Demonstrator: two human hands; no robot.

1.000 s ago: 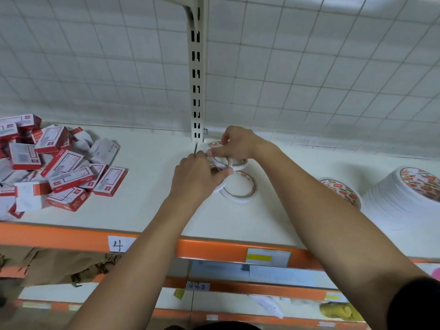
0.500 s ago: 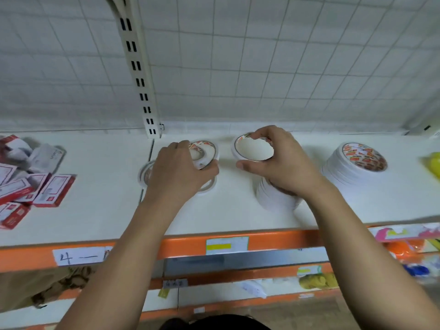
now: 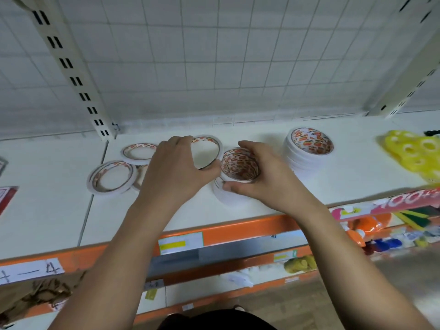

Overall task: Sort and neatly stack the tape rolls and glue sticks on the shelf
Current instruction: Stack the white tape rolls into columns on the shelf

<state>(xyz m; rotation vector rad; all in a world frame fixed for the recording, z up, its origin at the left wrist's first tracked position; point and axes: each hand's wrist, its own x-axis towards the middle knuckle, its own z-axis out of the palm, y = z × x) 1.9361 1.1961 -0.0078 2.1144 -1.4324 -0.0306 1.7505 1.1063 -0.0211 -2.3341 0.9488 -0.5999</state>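
Upright near the front of the white shelf (image 3: 262, 134), gripped by the right hand (image 3: 266, 179): short stack of white tape rolls (image 3: 226, 198), red-and-orange print lining the open core. Just beside its top rim, on the left, held by the left hand (image 3: 176, 172): one thin tape roll (image 3: 221, 148). Further right, standing apart: taller tape stack (image 3: 302, 160), same print. Left, flat on the shelf: far loose roll (image 3: 139, 151) and near loose roll (image 3: 110, 177); between them, half-hidden roll (image 3: 139, 181).
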